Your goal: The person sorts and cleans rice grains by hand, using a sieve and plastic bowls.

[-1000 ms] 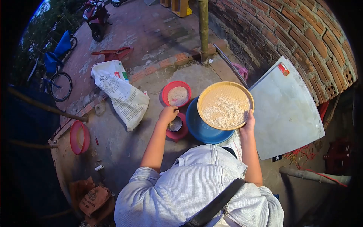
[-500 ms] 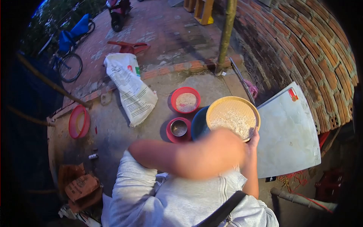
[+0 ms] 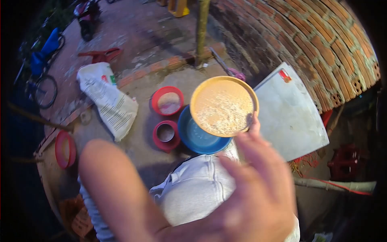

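"In the head view, what do we hold?"

"Our right hand (image 3: 254, 127) holds the round tray (image 3: 223, 103) by its near right rim. The tray sits left of our fingers and past them."

"Where's that?"

"Above the blue tub's (image 3: 186, 135) far right edge. It's as long as wide, and its open top faces up at us."

"Our left hand (image 3: 258, 187)?"

"Blurry, close to us, fingers spread."

Light grey top (image 3: 193, 197), matching sleeve (image 3: 93, 220), bare left hand (image 3: 258, 193)
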Demonstrator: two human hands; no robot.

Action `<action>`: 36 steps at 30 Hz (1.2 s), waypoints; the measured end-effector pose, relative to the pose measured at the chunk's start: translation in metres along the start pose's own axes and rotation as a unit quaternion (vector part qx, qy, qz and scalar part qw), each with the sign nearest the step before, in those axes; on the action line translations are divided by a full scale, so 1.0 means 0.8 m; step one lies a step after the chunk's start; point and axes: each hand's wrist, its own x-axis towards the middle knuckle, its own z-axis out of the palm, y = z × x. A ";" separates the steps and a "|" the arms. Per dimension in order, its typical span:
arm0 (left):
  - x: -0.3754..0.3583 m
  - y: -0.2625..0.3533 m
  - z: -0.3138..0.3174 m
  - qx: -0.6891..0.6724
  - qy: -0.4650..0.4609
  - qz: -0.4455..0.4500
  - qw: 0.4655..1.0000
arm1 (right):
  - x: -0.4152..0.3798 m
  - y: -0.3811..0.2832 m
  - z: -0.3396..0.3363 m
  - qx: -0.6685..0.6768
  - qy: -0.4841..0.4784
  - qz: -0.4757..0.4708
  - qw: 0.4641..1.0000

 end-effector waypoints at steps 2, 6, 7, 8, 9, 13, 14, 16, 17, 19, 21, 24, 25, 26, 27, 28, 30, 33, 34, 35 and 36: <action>-0.005 0.001 -0.003 0.061 0.033 0.001 0.998 | 0.004 -0.006 -0.005 -0.096 -0.008 -0.060 0.994; -0.007 0.026 -0.022 -0.004 -0.022 -0.110 0.994 | 0.005 -0.017 0.008 -0.066 -0.044 -0.085 0.993; -0.007 0.023 -0.015 -0.070 -0.053 -0.075 0.993 | 0.005 -0.018 0.011 -0.059 -0.050 -0.074 0.994; -0.009 0.021 -0.006 -0.134 -0.090 -0.044 0.986 | 0.003 -0.016 0.018 -0.056 -0.058 -0.056 0.995; -0.015 0.022 0.002 -0.197 -0.135 -0.021 0.971 | -0.007 -0.016 0.029 -0.058 -0.053 -0.061 0.995; -0.009 0.027 0.103 -0.325 -0.237 -0.091 0.911 | -0.016 -0.016 0.038 -0.041 -0.089 -0.070 0.993; -0.014 0.038 0.136 -0.327 -0.208 -0.135 0.912 | -0.021 -0.016 0.040 -0.036 -0.103 -0.057 0.992; -0.023 0.062 0.189 -0.349 -0.151 -0.164 0.910 | -0.030 -0.016 0.046 -0.032 -0.105 -0.058 0.992; -0.022 0.067 0.202 -0.346 -0.154 -0.166 0.910 | -0.032 -0.016 0.049 -0.032 -0.107 -0.054 0.992; -0.019 0.078 0.218 -0.406 -0.129 -0.179 0.887 | -0.037 -0.014 0.048 -0.056 -0.108 -0.056 0.991; -0.014 0.087 0.231 -0.402 -0.124 -0.183 0.888 | -0.038 -0.011 0.047 -0.053 -0.118 -0.053 0.990; -0.008 0.095 0.240 -0.412 -0.116 -0.183 0.885 | -0.040 -0.009 0.042 -0.046 -0.119 -0.044 0.991; -0.006 0.097 0.243 -0.424 -0.114 -0.182 0.880 | -0.041 -0.009 0.039 -0.045 -0.114 -0.034 0.992; -0.005 0.101 0.245 -0.426 -0.112 -0.179 0.880 | -0.041 -0.009 0.035 -0.044 -0.113 -0.038 0.992; -0.006 0.105 0.247 -0.446 -0.115 -0.179 0.870 | -0.039 -0.009 0.032 -0.042 -0.116 -0.036 0.992; -0.005 0.110 0.247 -0.464 -0.119 -0.179 0.859 | -0.037 -0.010 0.028 -0.040 -0.120 -0.034 0.991; -0.004 0.118 0.245 -0.498 -0.124 -0.174 0.841 | -0.036 -0.012 0.022 -0.035 -0.122 -0.033 0.991; -0.003 0.138 0.248 -0.541 -0.117 -0.163 0.817 | -0.040 -0.017 0.022 -0.033 -0.095 -0.029 0.995; -0.003 0.144 0.250 -0.551 -0.103 -0.157 0.813 | -0.039 -0.017 0.020 -0.031 -0.094 -0.029 0.995; -0.004 0.147 0.249 -0.551 -0.104 -0.155 0.813 | -0.038 -0.015 0.017 -0.021 -0.093 -0.033 0.995; -0.004 0.149 0.248 -0.572 -0.095 -0.161 0.799 | -0.036 -0.014 0.015 -0.010 -0.093 -0.037 0.995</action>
